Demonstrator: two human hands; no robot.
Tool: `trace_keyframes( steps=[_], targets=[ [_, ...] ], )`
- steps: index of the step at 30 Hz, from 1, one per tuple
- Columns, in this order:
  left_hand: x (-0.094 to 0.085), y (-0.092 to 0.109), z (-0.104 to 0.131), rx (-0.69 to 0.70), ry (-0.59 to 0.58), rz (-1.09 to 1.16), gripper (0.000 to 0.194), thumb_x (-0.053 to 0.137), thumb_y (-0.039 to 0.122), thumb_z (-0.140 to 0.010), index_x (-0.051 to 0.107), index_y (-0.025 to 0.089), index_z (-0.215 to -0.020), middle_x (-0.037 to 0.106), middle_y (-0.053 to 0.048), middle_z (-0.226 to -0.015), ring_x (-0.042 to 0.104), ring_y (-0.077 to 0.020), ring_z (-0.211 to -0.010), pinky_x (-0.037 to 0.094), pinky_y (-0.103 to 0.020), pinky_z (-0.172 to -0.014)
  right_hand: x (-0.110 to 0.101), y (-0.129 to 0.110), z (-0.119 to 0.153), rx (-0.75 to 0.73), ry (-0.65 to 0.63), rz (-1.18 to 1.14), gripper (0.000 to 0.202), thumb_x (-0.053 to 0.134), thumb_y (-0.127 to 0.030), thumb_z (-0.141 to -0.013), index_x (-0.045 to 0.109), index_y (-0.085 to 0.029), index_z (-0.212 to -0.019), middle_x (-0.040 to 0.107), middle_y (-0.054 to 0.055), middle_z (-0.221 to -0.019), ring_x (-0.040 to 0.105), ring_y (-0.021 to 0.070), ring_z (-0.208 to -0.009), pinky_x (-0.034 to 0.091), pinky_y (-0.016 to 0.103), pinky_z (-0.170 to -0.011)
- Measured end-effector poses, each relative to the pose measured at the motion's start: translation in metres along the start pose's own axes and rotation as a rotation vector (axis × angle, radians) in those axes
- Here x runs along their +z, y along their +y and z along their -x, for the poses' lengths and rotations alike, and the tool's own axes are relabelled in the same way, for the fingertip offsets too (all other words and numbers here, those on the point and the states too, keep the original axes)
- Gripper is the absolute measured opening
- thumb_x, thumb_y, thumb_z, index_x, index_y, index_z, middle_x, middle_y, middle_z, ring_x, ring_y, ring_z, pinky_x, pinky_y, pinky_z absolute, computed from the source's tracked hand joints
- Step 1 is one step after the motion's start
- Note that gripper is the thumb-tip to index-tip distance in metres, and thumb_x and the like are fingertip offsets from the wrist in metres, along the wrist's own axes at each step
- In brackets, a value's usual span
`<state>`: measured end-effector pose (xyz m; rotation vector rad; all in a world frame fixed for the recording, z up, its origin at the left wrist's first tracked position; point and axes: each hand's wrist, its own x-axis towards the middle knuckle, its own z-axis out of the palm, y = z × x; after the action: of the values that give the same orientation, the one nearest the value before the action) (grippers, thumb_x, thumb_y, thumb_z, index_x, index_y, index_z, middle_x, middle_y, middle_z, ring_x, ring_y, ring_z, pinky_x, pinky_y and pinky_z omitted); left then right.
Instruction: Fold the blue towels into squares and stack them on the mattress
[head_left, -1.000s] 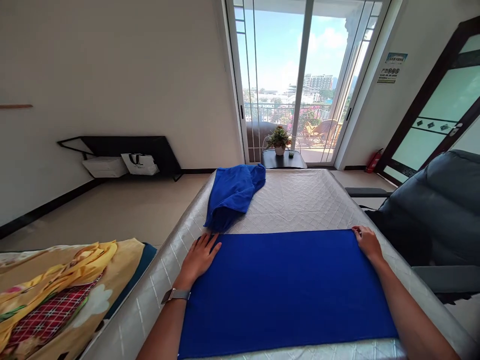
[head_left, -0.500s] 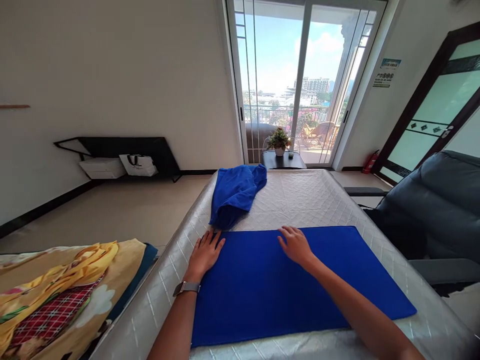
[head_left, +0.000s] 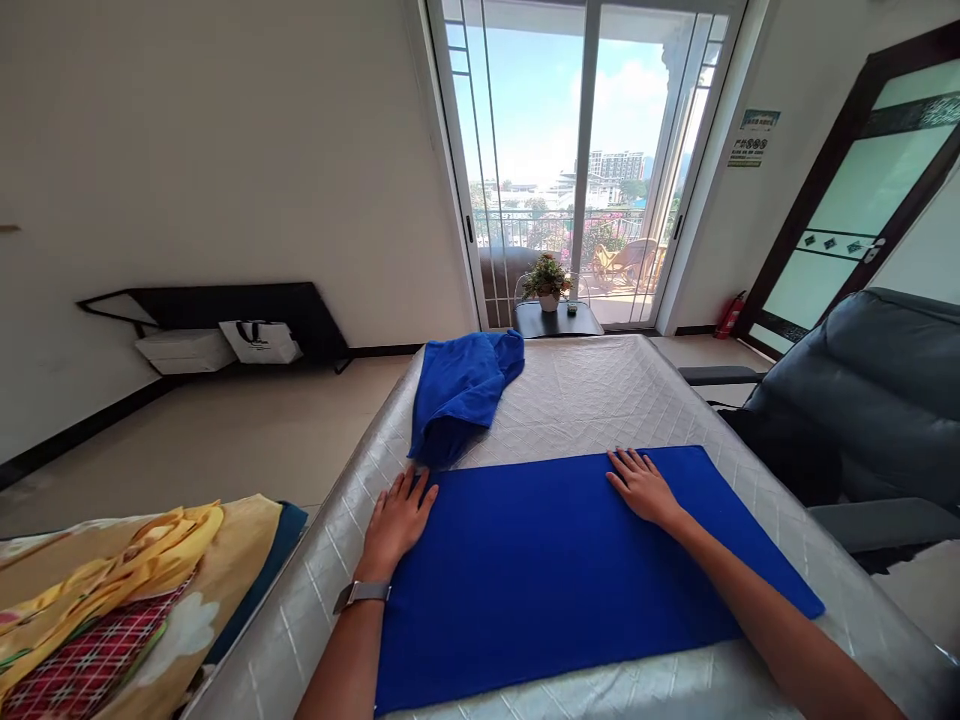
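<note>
A blue towel [head_left: 525, 575] lies spread flat as a long rectangle on the silvery quilted mattress [head_left: 592, 385]. At its far left corner rests my left hand [head_left: 399, 515], open, with the fingers stretched forward and a watch on the wrist. My right hand [head_left: 643, 487] is also open, palm down near the towel's far edge, right of the middle. Just beyond my left fingertips sits a second blue cloth [head_left: 465, 390], crumpled in a loose heap. Neither hand grips anything.
Left of the mattress are folded patterned blankets [head_left: 247, 560]. A dark armchair [head_left: 885, 400] stands close on the right. Past the mattress's far end, a small black table [head_left: 559, 320] bears a potted plant [head_left: 547, 280]. A black frame [head_left: 232, 305] with a white bag leans by the left wall.
My right hand has slid to the right along the towel's far edge. The left hand stays at the left corner. The view has shifted slightly.
</note>
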<state>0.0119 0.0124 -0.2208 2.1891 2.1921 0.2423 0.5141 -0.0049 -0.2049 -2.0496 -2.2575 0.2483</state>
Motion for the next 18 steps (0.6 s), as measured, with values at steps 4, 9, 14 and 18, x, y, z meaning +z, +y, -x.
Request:
trace_keyframes(
  steps=[4,9,14,18],
  targets=[
    [0.003,0.0,-0.001,-0.005,0.016,-0.019,0.066,0.023,0.054,-0.104,0.035,0.021,-0.159,0.027,-0.012,-0.169,0.022,-0.0298,-0.156,0.018,-0.056,-0.126,-0.006,0.09,0.003,0.249,0.04,0.069,0.07,0.019,-0.049,-0.104,0.025,-0.011,-0.163,0.023,0.01,-0.168,0.019,0.0274,-0.156,0.012,0.049,-0.127],
    [0.006,0.001,-0.001,-0.004,0.04,-0.047,0.064,0.024,0.051,-0.104,0.035,0.02,-0.159,0.029,-0.012,-0.168,0.021,-0.0286,-0.157,0.018,-0.054,-0.126,0.011,0.127,-0.004,0.307,0.089,0.124,0.072,0.018,-0.05,-0.104,0.023,-0.011,-0.164,0.022,0.006,-0.169,0.017,0.0241,-0.157,0.011,0.044,-0.128],
    [0.0,-0.005,-0.005,0.033,-0.05,-0.071,0.064,0.022,0.047,-0.105,0.031,0.018,-0.161,0.025,-0.015,-0.169,0.02,-0.0303,-0.157,0.023,-0.057,-0.124,0.018,0.128,-0.006,0.283,0.108,0.087,0.074,0.016,-0.053,-0.104,0.024,-0.011,-0.163,0.022,0.006,-0.169,0.018,0.0245,-0.157,0.011,0.045,-0.128],
    [-0.016,-0.001,-0.005,0.063,-0.042,-0.141,0.062,0.025,0.044,-0.104,0.043,0.014,-0.155,0.039,-0.02,-0.162,0.034,-0.0361,-0.151,0.031,-0.062,-0.119,0.015,0.129,-0.005,0.288,0.103,0.074,0.074,0.015,-0.054,-0.103,0.022,-0.011,-0.164,0.022,0.005,-0.169,0.017,0.0243,-0.157,0.009,0.045,-0.128]
  ],
)
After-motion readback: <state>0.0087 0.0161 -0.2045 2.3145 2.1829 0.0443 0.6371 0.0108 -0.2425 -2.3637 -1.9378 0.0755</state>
